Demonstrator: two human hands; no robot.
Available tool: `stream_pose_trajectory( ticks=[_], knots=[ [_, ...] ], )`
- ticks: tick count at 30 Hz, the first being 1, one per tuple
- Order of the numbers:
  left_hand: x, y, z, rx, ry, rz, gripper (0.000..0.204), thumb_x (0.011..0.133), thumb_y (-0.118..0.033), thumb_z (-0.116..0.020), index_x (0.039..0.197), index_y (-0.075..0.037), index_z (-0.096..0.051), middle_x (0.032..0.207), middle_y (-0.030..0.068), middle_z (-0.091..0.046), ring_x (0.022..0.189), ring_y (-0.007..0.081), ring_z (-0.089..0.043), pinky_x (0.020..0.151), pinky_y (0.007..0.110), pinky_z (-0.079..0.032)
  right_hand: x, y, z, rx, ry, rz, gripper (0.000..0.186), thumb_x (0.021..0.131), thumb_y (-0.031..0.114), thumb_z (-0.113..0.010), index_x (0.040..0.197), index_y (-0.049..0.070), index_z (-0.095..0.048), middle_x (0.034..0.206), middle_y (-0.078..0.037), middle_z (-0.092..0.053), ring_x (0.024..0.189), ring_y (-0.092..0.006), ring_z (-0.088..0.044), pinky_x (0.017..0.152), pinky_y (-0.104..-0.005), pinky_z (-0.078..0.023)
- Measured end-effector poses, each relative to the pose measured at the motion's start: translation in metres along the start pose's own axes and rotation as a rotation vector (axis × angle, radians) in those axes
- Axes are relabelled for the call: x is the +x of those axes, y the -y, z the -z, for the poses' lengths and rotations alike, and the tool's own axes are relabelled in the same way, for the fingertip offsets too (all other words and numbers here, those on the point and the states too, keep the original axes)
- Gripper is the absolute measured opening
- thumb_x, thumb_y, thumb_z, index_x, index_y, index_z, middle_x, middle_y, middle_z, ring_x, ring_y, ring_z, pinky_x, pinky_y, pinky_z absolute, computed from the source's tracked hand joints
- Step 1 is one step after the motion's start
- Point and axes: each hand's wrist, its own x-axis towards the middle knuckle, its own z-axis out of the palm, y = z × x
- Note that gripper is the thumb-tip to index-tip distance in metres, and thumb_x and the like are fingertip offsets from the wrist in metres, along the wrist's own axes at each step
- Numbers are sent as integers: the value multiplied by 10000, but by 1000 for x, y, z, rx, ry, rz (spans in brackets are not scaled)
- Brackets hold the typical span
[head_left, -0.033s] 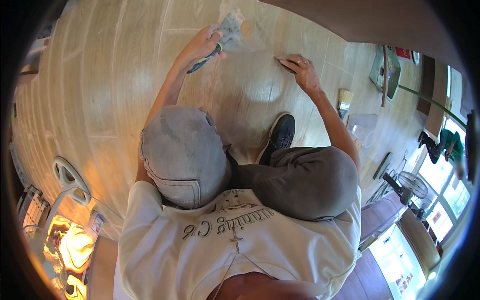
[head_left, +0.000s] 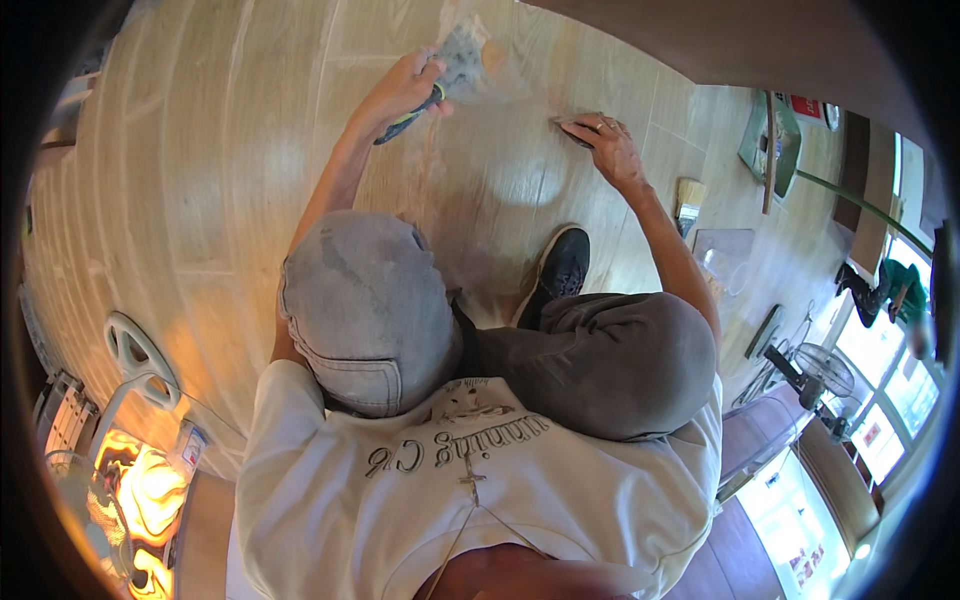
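My left hand (head_left: 402,88) is closed round a putty knife (head_left: 409,120) with a black and yellow-green handle. Its broad blade, smeared grey, lies over the wood-look tile floor (head_left: 270,170) ahead of me, beside a pale patch of residue. To the right, my right hand (head_left: 610,146) is closed on a small dark flat tool (head_left: 574,132), pressed down near the floor; its kind is mostly hidden by my fingers. Pale streaks run along the seams between the tiles.
A wide brush (head_left: 689,204) and a flat square piece (head_left: 724,257) lie right of my right forearm. Farther right are a green dustpan (head_left: 771,145) and a fan (head_left: 822,372). My dark shoe (head_left: 566,262) stands between the hands and me. A brown panel (head_left: 720,35) overhangs at far right.
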Motion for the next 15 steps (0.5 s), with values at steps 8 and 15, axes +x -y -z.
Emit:
stream_pose_trajectory(
  ticks=[8,15],
  knots=[
    [-1,-14,4,36,-27,-33,543,1102,-277,-450,1526,52,-376,1044,118,-712,741,138,-707,648,281,-526,22,14,-14,-1,-41,-38,595,862,-46,-541,1338,278,-688,1305,-61,-664,1255,-292,-585,1079,-459,-449],
    [6,-11,8,29,-57,-65,514,1108,-276,-434,1521,31,-404,1043,106,-717,744,129,-701,650,274,-522,54,-47,-7,37,23,-74,545,887,-59,-549,1313,244,-701,1235,-79,-695,1137,-315,-643,1007,-399,-515]
  ],
)
